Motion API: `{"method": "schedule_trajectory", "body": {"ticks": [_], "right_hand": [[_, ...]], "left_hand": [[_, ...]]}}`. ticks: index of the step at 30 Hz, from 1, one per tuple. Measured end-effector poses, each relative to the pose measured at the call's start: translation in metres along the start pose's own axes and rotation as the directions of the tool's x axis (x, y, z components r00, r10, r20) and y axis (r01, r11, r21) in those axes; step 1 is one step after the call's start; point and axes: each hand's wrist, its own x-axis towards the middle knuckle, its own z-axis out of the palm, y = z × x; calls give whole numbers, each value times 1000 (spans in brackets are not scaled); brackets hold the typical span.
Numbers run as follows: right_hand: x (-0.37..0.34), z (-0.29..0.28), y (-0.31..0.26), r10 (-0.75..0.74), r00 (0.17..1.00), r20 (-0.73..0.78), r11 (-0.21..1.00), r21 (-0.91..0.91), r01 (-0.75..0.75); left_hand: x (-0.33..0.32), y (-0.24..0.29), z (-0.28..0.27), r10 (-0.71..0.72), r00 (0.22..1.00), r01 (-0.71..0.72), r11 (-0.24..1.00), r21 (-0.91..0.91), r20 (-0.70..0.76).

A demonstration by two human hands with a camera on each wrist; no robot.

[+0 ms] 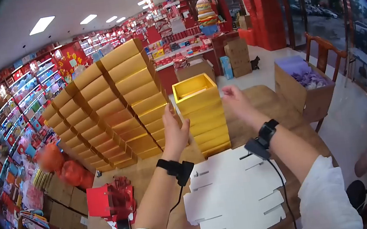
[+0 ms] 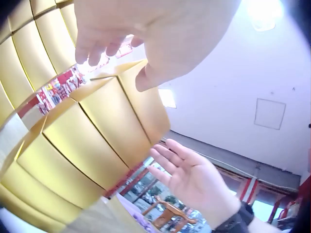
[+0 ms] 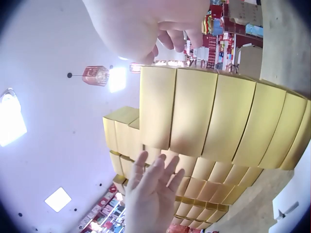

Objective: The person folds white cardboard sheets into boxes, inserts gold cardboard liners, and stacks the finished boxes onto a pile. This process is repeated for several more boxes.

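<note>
A single stack of gold box parts stands on the wooden table, its top piece an open, hollow tray. My left hand is beside the stack's left side, fingers spread and holding nothing. On the other side my right hand hovers near the top piece, fingers loosely bent and bare. The left wrist view shows the right hand palm toward the stack, fingertips near a box edge. In the right wrist view the left hand has its fingers extended by the stack's lower edge.
A tall wall of gold boxes rises at the left of the table. White flat card blanks lie in front of me. Red boxes sit at the left edge. A carton with purple filling stands right, by a wooden chair.
</note>
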Motion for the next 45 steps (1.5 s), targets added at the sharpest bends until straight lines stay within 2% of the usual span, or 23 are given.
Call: {"method": "schedule_trajectory", "body": {"ticks": [2,3,4,5,6,7,8,9,11,13,14,16,17,20,27,29,31,35,36,41,42,44,45], "right_hand": [[-23,-16,-18,1,998,56,995,96,-6],[-38,-27,-31,11,998,62,995,96,-17],[-60,-38,-41,100,971,219,992,58,-115],[-80,-47,-43,190,911,365,978,6,-206],[-102,-54,-37,210,846,490,972,-11,-235],[-127,-62,-33,229,772,593,965,-34,-261],[-151,-68,-34,177,727,664,984,-107,-143],[-179,-70,-37,156,670,726,983,-182,-30],[-230,-72,-32,85,543,835,991,-125,38],[-268,-70,-42,153,407,900,980,-192,56],[-288,-73,-45,186,437,880,974,-223,35],[-318,-74,-52,102,446,889,856,-307,416],[-328,-75,-55,110,459,881,857,-319,406],[-349,-78,-62,158,512,844,853,-378,359],[-372,-81,-70,155,646,747,841,-443,311],[-374,-79,-70,146,667,731,847,-440,297],[-369,-80,-73,219,614,759,845,-462,270],[-369,-87,-79,126,639,759,854,-411,319],[-366,-87,-84,156,619,770,862,-412,295],[-368,-85,-92,212,717,664,733,-593,332],[-366,-84,-90,203,707,677,748,-574,334],[-362,-81,-87,151,705,693,608,-628,486],[-360,-80,-86,148,703,696,617,-620,484]], "left_hand": [[-29,-14,-1,14,999,-9,994,-110,50],[-56,-9,-6,68,988,-30,967,-255,140],[-85,7,-20,37,946,29,980,-199,322],[-113,27,-39,67,837,-16,995,-97,543],[-142,35,-45,169,738,-78,983,-167,653],[-167,50,-51,82,585,9,994,-108,807],[-195,46,-49,187,493,-161,979,-122,850],[-220,52,-49,240,463,-275,954,-119,853],[-258,54,-39,288,479,-229,953,-199,829],[-276,69,-38,215,424,-323,944,-76,880],[-279,73,-33,250,391,-334,935,-117,886],[-284,79,-30,242,367,-531,847,-12,898],[-287,75,-30,252,352,-537,843,-26,902],[-298,66,-24,283,438,-517,856,-18,853],[-294,74,-24,241,406,-514,858,2,881],[-296,69,-23,301,401,-577,816,-16,865],[-288,80,-27,279,387,-554,832,-20,879],[-277,87,-32,162,340,-410,912,-9,926],[-279,86,-32,179,395,-380,925,-17,901],[-264,87,-38,88,364,-211,978,-11,927],[-262,83,-38,64,367,-199,980,11,928],[-261,78,-40,113,359,-173,983,-53,927],[-262,80,-41,101,356,-168,985,-43,929]]}}
